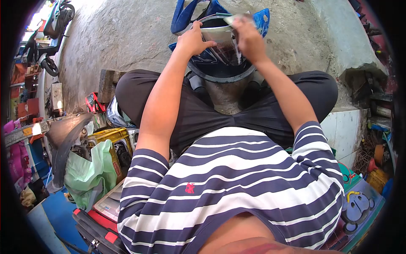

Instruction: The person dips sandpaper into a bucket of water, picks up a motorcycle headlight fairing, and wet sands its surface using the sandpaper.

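Observation:
A curved, glossy panel with grey, dark and white areas [224, 46] stands over a black basin [228, 79] between my knees. My left hand [192, 40] grips the panel's left edge, its thumb lying across the front surface. My right hand [251, 42], smeared by motion, is closed at the panel's upper right edge. A pale, flat piece [229, 19] sticks out from its fingers; its kind is not clear. Blue plastic panels [182, 19] lie on the floor behind the basin, and another blue part [262, 21] shows beyond my right hand.
A motorbike [55, 34] stands at the far left. Beside my left knee are a yellow case [112, 137], a green plastic bag [95, 167] and assorted parts. To my right are a tiled ledge [347, 129] and a clear-topped case [357, 207].

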A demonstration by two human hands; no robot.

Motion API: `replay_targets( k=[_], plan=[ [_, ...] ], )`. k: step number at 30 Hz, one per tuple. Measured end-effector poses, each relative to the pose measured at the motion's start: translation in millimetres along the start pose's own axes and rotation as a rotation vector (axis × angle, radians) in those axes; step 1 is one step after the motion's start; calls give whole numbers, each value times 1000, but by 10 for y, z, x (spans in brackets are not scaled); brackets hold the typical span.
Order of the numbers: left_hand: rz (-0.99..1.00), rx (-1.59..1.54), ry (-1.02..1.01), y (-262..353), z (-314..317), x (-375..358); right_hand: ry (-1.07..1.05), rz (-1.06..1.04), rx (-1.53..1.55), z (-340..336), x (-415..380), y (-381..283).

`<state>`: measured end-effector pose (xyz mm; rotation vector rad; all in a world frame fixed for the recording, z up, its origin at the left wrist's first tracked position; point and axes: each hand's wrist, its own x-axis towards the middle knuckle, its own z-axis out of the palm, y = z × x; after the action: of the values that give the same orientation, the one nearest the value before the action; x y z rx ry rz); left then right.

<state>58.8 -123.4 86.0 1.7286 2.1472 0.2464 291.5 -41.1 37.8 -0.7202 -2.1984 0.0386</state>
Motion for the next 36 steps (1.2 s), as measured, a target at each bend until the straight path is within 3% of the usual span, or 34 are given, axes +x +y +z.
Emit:
replay_targets(
  k=[4,8,11,12,15,20,27,36],
  plan=[
    [-9,12,-7,8,-8,-11,-70,-178,64,-60,-13,-217],
    [4,29,11,38,-25,-4,86,131,-11,-100,121,296],
    [3,10,7,19,-9,-10,-9,241,26,-63,32,118],
    [-2,5,5,19,-11,-9,36,29,-63,-22,-36,9],
    [3,8,17,18,-6,-29,6,-107,-64,12,-92,-205],
    [9,12,24,53,1,-7,30,236,70,-101,106,115],
    [28,-49,58,13,43,-25,-7,-57,-39,13,13,-206],
    [47,-67,66,37,8,-43,108,80,-57,11,164,210]
  ],
)
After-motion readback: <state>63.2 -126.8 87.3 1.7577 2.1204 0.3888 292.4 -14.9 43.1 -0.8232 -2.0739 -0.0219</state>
